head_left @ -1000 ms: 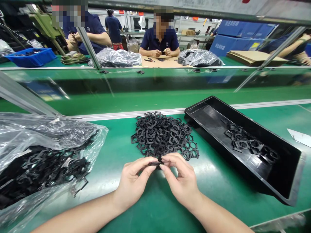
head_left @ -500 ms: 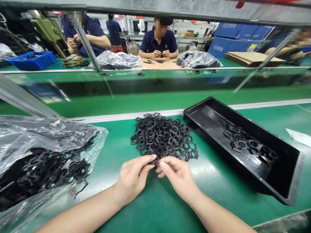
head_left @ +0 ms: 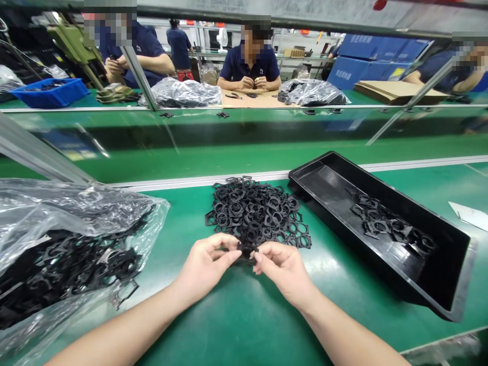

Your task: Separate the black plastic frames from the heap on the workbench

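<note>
Thumb and fingers of my left hand (head_left: pixel 212 262) pinch the left end of a small black plastic ring part (head_left: pixel 247 252). On its other end, my right hand (head_left: pixel 281 267) closes in a similar pinch. The part is held just in front of a heap of black ring-shaped plastic parts (head_left: pixel 255 208) on the green tabletop (head_left: pixel 229 320). Its exact outline is hard to make out, because the fingers cover its ends and the dark heap lies behind it.
A long black tray (head_left: pixel 324 203) with several ring parts stands at the right. At the left lies a clear plastic bag (head_left: pixel 152 218) full of black parts. Behind a metal rail (head_left: pixel 198 180), a person (head_left: pixel 249 66) works at the opposite bench, with others nearby.
My hands have drawn slightly apart, with the left fingertips a little higher and farther left. More of the black part shows between them.
</note>
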{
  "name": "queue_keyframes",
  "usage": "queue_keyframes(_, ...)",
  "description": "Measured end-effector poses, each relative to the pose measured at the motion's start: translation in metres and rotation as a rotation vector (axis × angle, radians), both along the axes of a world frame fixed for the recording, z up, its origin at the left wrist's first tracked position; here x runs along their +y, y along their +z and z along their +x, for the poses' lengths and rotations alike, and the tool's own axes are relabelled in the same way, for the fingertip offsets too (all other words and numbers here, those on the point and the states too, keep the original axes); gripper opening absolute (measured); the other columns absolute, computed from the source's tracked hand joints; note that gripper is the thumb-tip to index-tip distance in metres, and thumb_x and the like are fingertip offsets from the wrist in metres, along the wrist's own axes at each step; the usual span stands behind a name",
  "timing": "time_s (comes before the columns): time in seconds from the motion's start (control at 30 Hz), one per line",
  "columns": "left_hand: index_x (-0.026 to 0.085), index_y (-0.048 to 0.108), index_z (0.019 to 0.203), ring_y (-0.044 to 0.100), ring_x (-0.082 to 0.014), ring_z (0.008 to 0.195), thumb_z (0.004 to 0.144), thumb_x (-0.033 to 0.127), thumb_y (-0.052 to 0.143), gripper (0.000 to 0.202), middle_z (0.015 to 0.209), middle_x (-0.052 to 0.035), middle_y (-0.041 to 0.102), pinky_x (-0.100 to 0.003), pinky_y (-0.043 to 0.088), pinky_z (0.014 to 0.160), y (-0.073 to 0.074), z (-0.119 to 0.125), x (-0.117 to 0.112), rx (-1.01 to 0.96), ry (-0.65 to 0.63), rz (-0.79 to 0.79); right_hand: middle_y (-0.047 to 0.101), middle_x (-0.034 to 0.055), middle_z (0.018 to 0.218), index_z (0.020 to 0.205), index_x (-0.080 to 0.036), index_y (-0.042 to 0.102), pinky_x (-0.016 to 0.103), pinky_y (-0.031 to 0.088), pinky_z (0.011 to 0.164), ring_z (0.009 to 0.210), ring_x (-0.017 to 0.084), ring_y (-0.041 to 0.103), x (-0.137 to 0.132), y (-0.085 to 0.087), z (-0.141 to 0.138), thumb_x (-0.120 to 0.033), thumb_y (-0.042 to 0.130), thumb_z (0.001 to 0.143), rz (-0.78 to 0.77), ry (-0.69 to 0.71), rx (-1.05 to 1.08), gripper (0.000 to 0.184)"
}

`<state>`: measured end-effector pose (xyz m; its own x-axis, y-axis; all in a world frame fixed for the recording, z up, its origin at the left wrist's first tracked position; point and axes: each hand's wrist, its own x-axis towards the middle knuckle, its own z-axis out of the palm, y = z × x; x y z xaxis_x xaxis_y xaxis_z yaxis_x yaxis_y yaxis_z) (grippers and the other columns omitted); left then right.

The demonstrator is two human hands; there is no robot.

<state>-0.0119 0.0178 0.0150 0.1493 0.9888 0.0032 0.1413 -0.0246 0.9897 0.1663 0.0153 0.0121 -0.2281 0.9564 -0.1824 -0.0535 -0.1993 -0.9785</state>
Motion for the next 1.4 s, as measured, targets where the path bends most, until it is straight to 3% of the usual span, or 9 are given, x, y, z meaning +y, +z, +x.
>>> queue_keyframes(0.1, 0.012, 0.064, 0.074, 0.056, -0.0117, 0.058, 0.071, 0.027, 0.071, 0.016, 0.062, -0.0005, 0.059, -0.022, 0.049, 0.058, 0.001, 0.0, 0.005, -0.141, -0.109, -0.208, 0.062, 0.0018, 0.066, 0.071, -0.015, 0.064, 0.025, 0.047, 0.058, 0.06, 0.012, 0.056, 0.002, -0.001, 0.001, -0.037, 0.068, 0.072, 0.079, 0.011, -0.025, 0.022)
queue_keyframes(0.2, 0.012, 0.066, 0.076, 0.055, -0.0122, 0.064, 0.069, 0.028, 0.072, 0.018, 0.068, -0.002, 0.061, -0.023, 0.046, 0.062, -0.001, 0.0, 0.006, -0.171, -0.096, -0.219, 0.061, 0.0016, 0.071, 0.075, -0.015, 0.064, 0.024, 0.045, 0.058, 0.062, 0.012, 0.055, 0.004, -0.004, 0.003, -0.032, 0.069, 0.072, 0.12, -0.024, -0.059, 0.018)
queue_keyframes(0.5, 0.013, 0.061, 0.062, 0.049, -0.0092, 0.052, 0.065, 0.028, 0.074, 0.021, 0.055, 0.0023, 0.055, -0.021, 0.04, 0.051, -0.005, 0.006, 0.002, -0.171, 0.031, -0.217, 0.061, 0.0, 0.063, 0.072, -0.015, 0.064, 0.024, 0.043, 0.056, 0.057, 0.011, 0.053, 0.002, -0.007, 0.001, -0.032, 0.072, 0.07, 0.036, -0.004, -0.049, 0.019)
queue_keyframes(0.83, 0.011, 0.065, 0.069, 0.057, -0.01, 0.055, 0.06, 0.032, 0.081, 0.028, 0.062, -0.0029, 0.065, -0.021, 0.046, 0.056, -0.008, 0.003, 0.002, -0.527, -0.09, -0.484, 0.066, 0.0029, 0.068, 0.077, -0.015, 0.069, 0.028, 0.049, 0.063, 0.061, 0.013, 0.058, 0.001, -0.008, 0.003, -0.032, 0.077, 0.067, -0.123, 0.069, 0.257, 0.021)
queue_keyframes(1.1, 0.013, 0.07, 0.088, 0.051, -0.0091, 0.055, 0.066, 0.031, 0.078, 0.03, 0.059, 0.0007, 0.058, -0.021, 0.043, 0.057, -0.012, 0.006, 0.001, -0.501, -0.079, -0.399, 0.065, 0.0021, 0.067, 0.08, -0.015, 0.067, 0.028, 0.05, 0.066, 0.063, 0.013, 0.059, 0.001, -0.003, 0.002, -0.035, 0.072, 0.073, -0.059, 0.083, 0.139, 0.022)
queue_keyframes(1.4, 0.013, 0.068, 0.08, 0.052, -0.0095, 0.057, 0.069, 0.033, 0.075, 0.025, 0.063, -0.0014, 0.061, -0.02, 0.04, 0.056, -0.012, 0.003, 0.003, -0.513, -0.17, -0.464, 0.061, 0.0014, 0.071, 0.081, -0.015, 0.062, 0.028, 0.047, 0.068, 0.068, 0.014, 0.057, 0.002, -0.002, 0.005, -0.038, 0.064, 0.079, 0.012, 0.229, 0.098, 0.022)
